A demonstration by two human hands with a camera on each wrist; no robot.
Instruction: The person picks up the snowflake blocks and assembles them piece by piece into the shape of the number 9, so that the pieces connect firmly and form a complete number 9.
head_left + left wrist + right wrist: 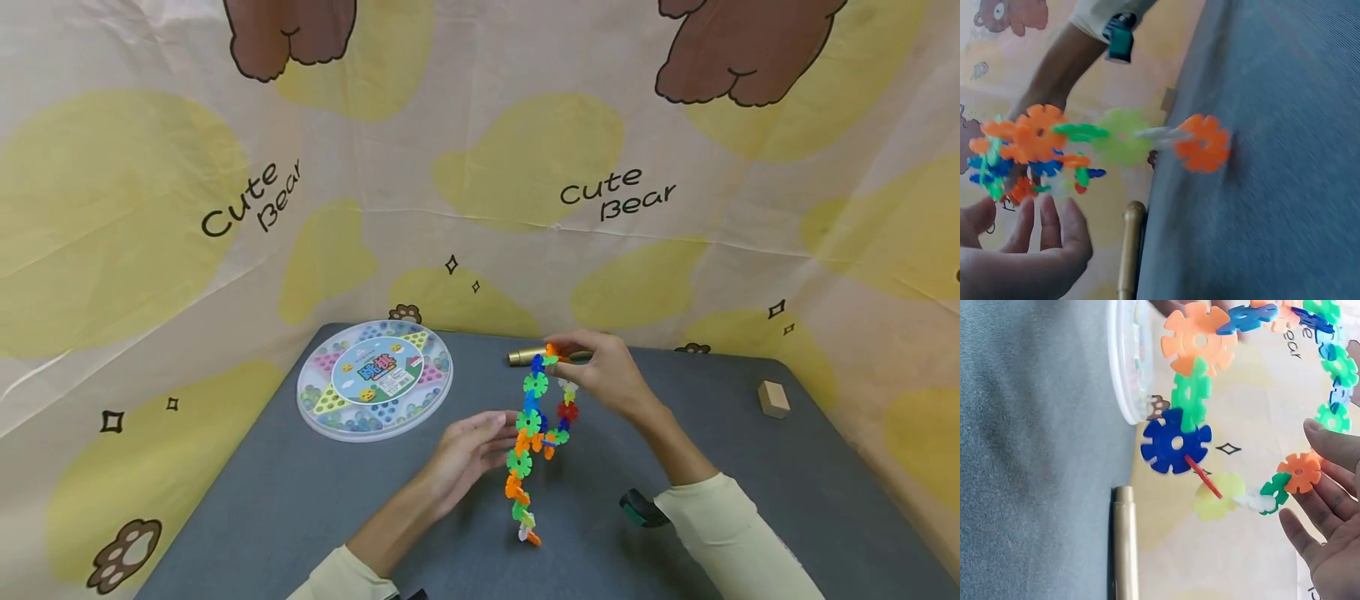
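Observation:
A chain of interlocking plastic snowflake discs (528, 422) in orange, green, blue, red, yellow and white hangs upright over the table, with a loop in its upper part. My right hand (607, 371) pinches the loop at its top. In the right wrist view, an orange disc (1299, 472) lies against the fingers of that hand. Beside the middle of the chain is my left hand (472, 458), palm toward it and fingers loosely bent around nothing. The left wrist view shows the chain's tail ending in an orange disc (1202, 144). Whether the left fingertips touch the chain is unclear.
At the back left of the grey table (300, 517) lies a round Chinese checkers set (315, 408) with marbles. A gold tube (525, 357) lies along the back edge behind the right hand. A small wooden block (773, 400) sits at the right. A printed cloth (510, 275) hangs behind.

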